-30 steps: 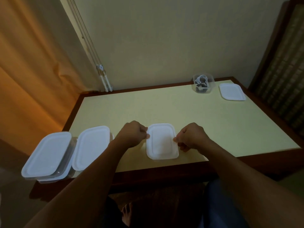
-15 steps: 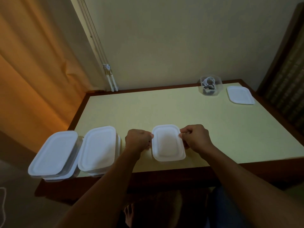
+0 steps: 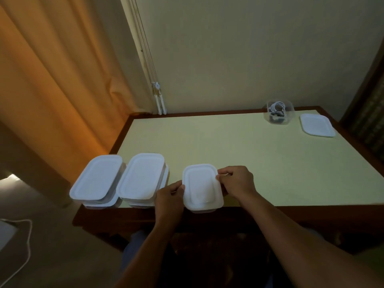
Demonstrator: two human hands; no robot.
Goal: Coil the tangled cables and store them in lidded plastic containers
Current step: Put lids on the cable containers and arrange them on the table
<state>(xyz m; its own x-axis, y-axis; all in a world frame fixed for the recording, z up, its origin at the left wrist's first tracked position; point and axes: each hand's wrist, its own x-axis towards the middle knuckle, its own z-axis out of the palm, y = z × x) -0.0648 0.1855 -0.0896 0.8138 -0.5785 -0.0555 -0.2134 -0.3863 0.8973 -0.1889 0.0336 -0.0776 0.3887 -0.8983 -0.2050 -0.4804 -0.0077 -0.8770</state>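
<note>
Both hands grip one lidded container at the table's near edge.

The left hand [image 3: 169, 196], fingers curled, pinches the left rim of the white-lidded container [image 3: 202, 188] low in the frame's centre; the right hand [image 3: 236, 181] pinches its upper right corner, so the box sits directly between them on the table [image 3: 228, 146]. Just left of the left hand stand two stacks of closed containers [image 3: 142, 179] [image 3: 96, 179], the far one overhanging the table's corner. In the upper right, well apart, an open clear container [image 3: 287, 117] holds coiled cables [image 3: 276, 108], with a loose lid [image 3: 316, 124] beside it.
</note>
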